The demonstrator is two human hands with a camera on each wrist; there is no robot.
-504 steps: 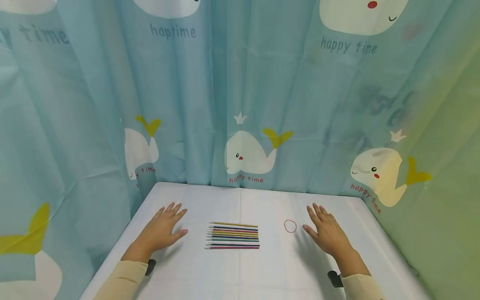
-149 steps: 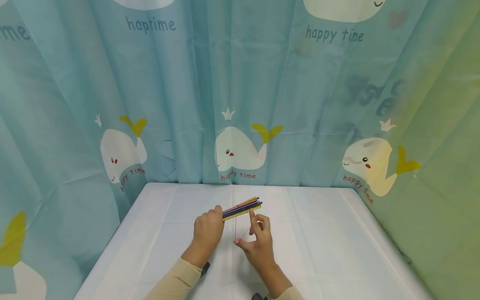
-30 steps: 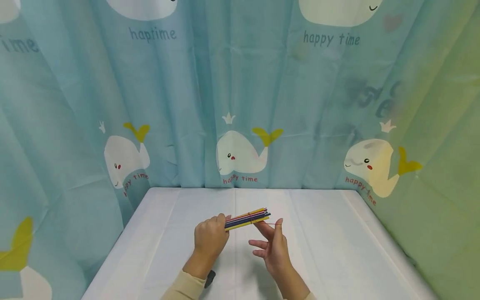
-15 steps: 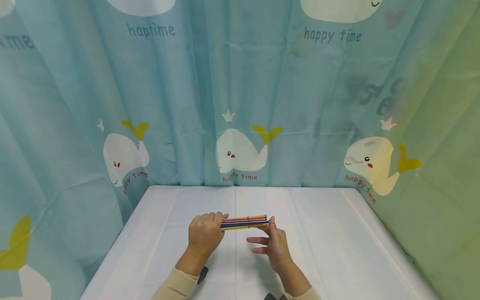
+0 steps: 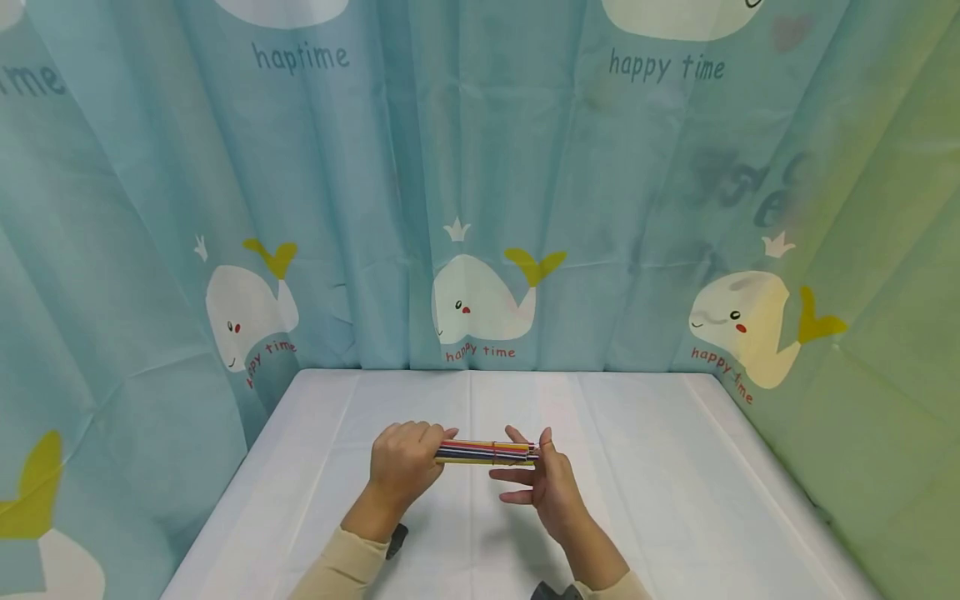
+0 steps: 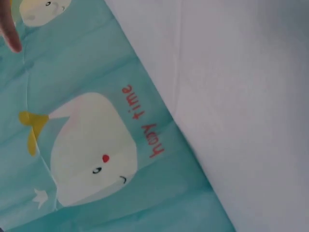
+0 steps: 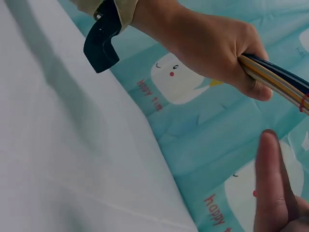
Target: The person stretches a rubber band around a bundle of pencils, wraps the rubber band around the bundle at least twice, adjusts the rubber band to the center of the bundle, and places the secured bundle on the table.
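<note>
My left hand (image 5: 406,463) grips the left part of a bundle of thin coloured pens (image 5: 486,452) and holds it level just above the white table (image 5: 660,467). A red rubber band (image 5: 493,452) is wrapped around the bundle near its middle. My right hand (image 5: 532,443) holds the bundle's right end between thumb and index finger, with its other fingers stretched out below. In the right wrist view the left hand (image 7: 212,46) clasps the pens (image 7: 277,77) with the band (image 7: 303,103) at the frame edge, and a right-hand finger (image 7: 271,183) stands upright.
A blue curtain (image 5: 480,183) printed with whales closes in the back and left of the table, and a green one (image 5: 885,333) the right. The left wrist view has only curtain (image 6: 87,145) and tablecloth (image 6: 241,96).
The bundle has dropped from tilted up at the right to level and lower. The band, stretched out by my right fingers a second ago, now sits on the bundle; my right hand moved to its end.
</note>
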